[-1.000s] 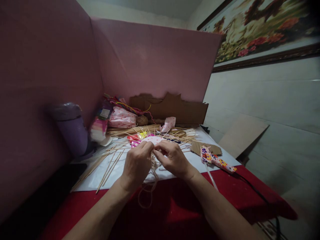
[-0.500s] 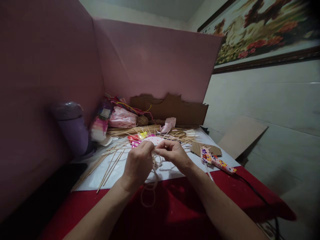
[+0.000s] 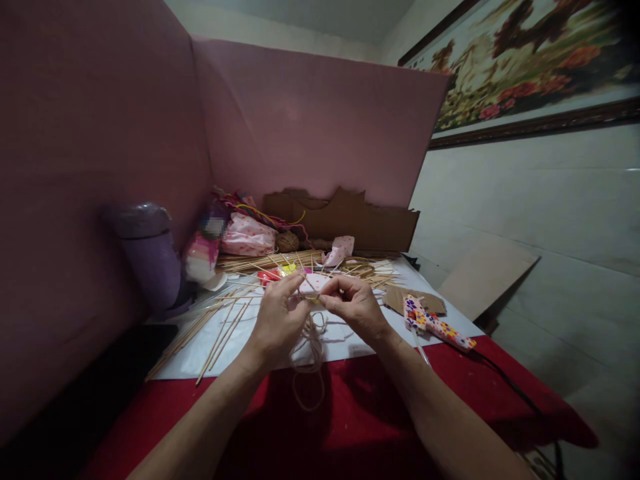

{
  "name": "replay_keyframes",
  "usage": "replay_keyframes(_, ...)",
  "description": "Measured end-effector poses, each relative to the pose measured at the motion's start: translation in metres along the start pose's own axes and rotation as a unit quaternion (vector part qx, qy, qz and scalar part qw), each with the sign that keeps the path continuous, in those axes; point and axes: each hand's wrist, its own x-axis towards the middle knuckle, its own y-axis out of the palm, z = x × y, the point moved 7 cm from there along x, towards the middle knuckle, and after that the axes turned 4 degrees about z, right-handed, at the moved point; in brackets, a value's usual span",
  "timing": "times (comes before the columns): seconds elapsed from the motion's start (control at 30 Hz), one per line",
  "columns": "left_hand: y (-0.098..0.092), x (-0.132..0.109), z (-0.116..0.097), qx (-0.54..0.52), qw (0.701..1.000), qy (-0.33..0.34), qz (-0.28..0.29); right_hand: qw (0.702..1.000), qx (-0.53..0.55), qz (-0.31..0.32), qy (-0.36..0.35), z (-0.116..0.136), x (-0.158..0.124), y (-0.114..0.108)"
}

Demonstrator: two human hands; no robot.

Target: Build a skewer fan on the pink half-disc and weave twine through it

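Between my hands is a white disc with pink dots (image 3: 313, 283), with thin wooden sticks fanning out from it. My left hand (image 3: 281, 319) is closed at its left side, index finger above and thumb below, gripping it near the stick bases. My right hand (image 3: 354, 308) pinches beige twine at the disc's near edge between thumb and index finger. Loose loops of the twine (image 3: 313, 343) hang below the hands, over the white sheet and down onto the red cloth. My fingers partly hide the disc.
Loose sticks (image 3: 223, 343) lie at the left on the white sheet (image 3: 183, 363). A purple tumbler (image 3: 147, 260) stands beyond them. A flower-patterned glue gun (image 3: 437, 323) with a cord rests at the right beside cardboard (image 3: 395, 299). A twine ball (image 3: 287, 241) and pink-dotted fabric (image 3: 249, 235) sit behind.
My left hand has turned, its index finger and thumb now spread farther apart along the disc's side. More of the disc shows, and the hanging twine loops have shifted slightly right.
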Motion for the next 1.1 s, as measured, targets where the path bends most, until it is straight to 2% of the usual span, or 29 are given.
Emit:
replay_keyframes(0.17,-0.033,-0.006,-0.016,-0.085,0.981,0.065,-0.161,0.996,-0.094,-0.007,0.005,-0.004,-0.001,0.002)
replay_keyframes(0.23,-0.038,-0.01,-0.02,-0.101,0.975,0.08,-0.179,0.993,-0.118,-0.012,0.005,-0.005,-0.002,0.002)
replay_keyframes(0.4,-0.033,-0.013,-0.024,-0.059,0.978,0.112,-0.168,0.992,-0.122,0.0,-0.009,-0.003,-0.003,0.003)
replay_keyframes(0.47,-0.027,-0.011,-0.023,-0.032,0.983,0.117,-0.136,0.993,-0.121,0.011,-0.017,-0.002,-0.003,0.005)
replay_keyframes(0.6,-0.01,-0.006,-0.023,0.049,0.992,0.113,-0.029,0.989,-0.137,0.019,-0.043,0.002,-0.004,0.006)
replay_keyframes(0.73,-0.009,-0.005,-0.024,0.08,0.991,0.108,-0.027,0.981,-0.183,0.014,-0.061,0.004,-0.004,0.006)
replay_keyframes(0.87,-0.01,-0.003,-0.014,0.006,0.998,0.048,-0.029,0.978,-0.19,0.021,-0.083,0.008,-0.005,0.006)
replay_keyframes(0.97,0.002,-0.002,-0.007,-0.099,0.994,0.006,0.041,0.978,-0.187,0.029,-0.091,0.011,-0.006,0.006)
replay_keyframes(1.03,0.011,-0.002,-0.001,-0.181,0.978,-0.044,0.092,0.978,-0.185,0.031,-0.091,0.011,-0.005,0.005)
replay_keyframes(1.1,0.016,-0.002,0.004,-0.243,0.96,-0.094,0.106,0.979,-0.184,0.026,-0.089,0.011,-0.005,0.004)
